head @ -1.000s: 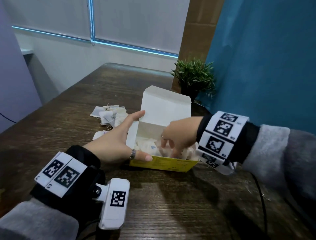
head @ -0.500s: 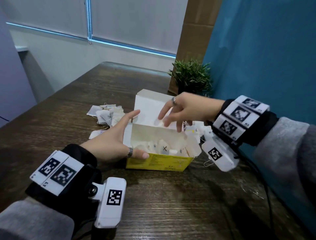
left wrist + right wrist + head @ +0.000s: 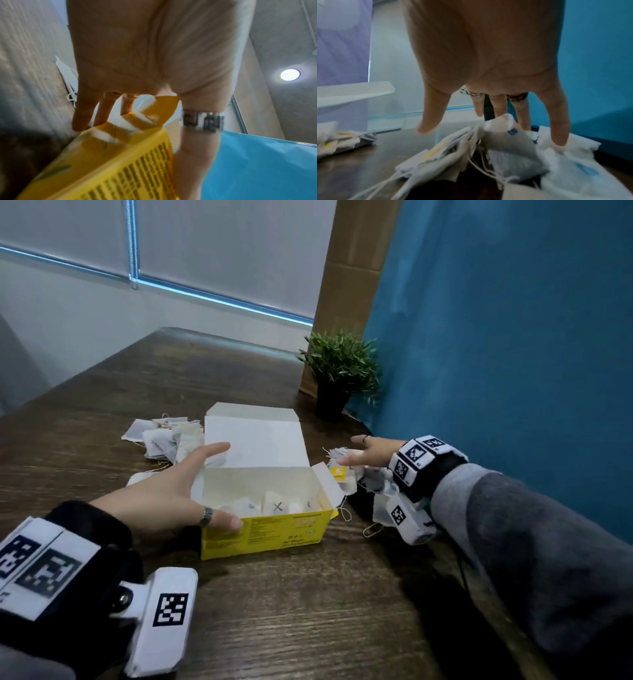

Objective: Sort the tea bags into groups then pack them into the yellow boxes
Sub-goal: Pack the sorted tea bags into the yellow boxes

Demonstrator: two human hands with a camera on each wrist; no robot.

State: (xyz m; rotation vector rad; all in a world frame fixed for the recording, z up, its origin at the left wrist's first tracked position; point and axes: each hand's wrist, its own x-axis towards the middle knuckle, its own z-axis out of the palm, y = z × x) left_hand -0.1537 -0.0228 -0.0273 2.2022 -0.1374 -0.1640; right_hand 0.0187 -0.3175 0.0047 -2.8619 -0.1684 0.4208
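— Head view first: her left hand (image 3: 164, 494) lies flat-fingered against the end of the open yellow cardboard box (image 3: 270, 534), thumb hooked on its near rim, steadying it.

— And the right hand (image 3: 489, 70)?

— Spread, holding nothing, fingertips (image 3: 559, 138) down on the limp white paper tea bags (image 3: 518, 155) just right of the box.

— How far along?

— Partly, I'd say — some bags are inside, but another stringy heap (image 3: 164, 436) waits left on the dark wood-grain table (image 3: 308, 611).
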